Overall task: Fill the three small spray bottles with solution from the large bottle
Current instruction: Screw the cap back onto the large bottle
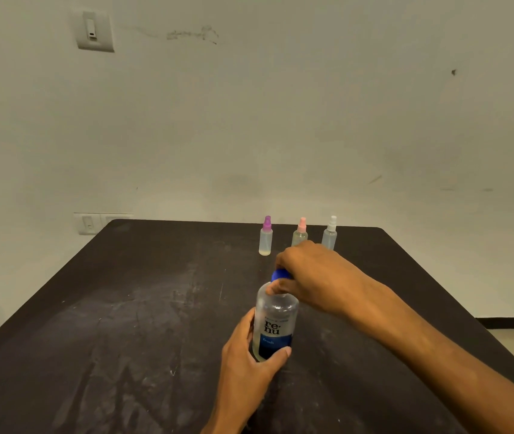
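Observation:
The large clear bottle point(276, 324) with a dark blue label stands upright on the black table point(124, 324). My left hand point(249, 364) wraps its lower body. My right hand point(309, 274) grips the blue cap point(278, 274) at its top. Three small spray bottles stand in a row near the far edge: a purple-topped one point(265, 236), a pink-topped one point(300, 232) and a white-topped one point(330, 234). My right hand hides the lower parts of the pink and white ones.
A pale wall rises behind the table, with a switch plate point(94, 31) high on the left and sockets point(88, 223) by the table's far left corner. Floor shows past the table's right edge.

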